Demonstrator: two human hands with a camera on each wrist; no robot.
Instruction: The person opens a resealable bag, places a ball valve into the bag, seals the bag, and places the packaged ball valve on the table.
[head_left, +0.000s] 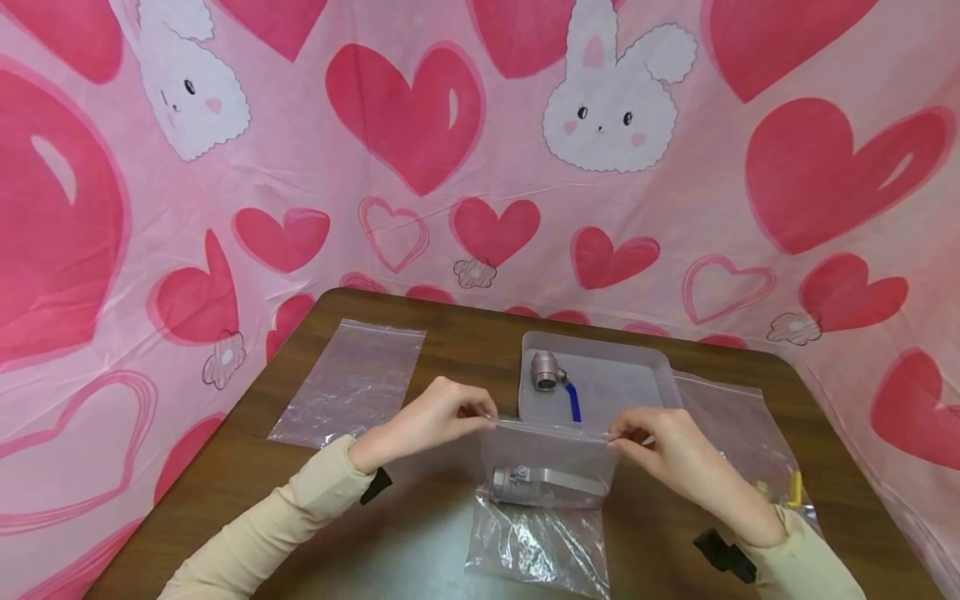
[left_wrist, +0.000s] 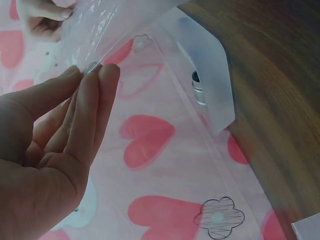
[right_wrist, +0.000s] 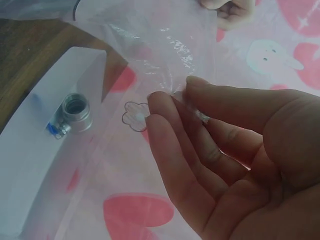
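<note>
Closing step, by the look of it: left hand [head_left: 442, 412] and right hand [head_left: 671, 446] each pinched a top corner of the clear bag [head_left: 566, 450], grey-lever valve [head_left: 513, 485] seemingly inside, near the tray [head_left: 626, 387] on the counter [head_left: 397, 521]. Next move likely called for pressing along the mouth [head_left: 551, 428], corners taut

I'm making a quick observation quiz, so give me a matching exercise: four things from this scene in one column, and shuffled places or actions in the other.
Things:
1. Blue-handled valve
2. Left hand
3. Silver-handled valve
4. Flat bag

Places or actions:
A. Seen through the held bag
B. On the left side of the table
C. In the tray
D. Pinching the held bag's top edge

Pairs: 1-C, 2-D, 3-A, 4-B
</note>
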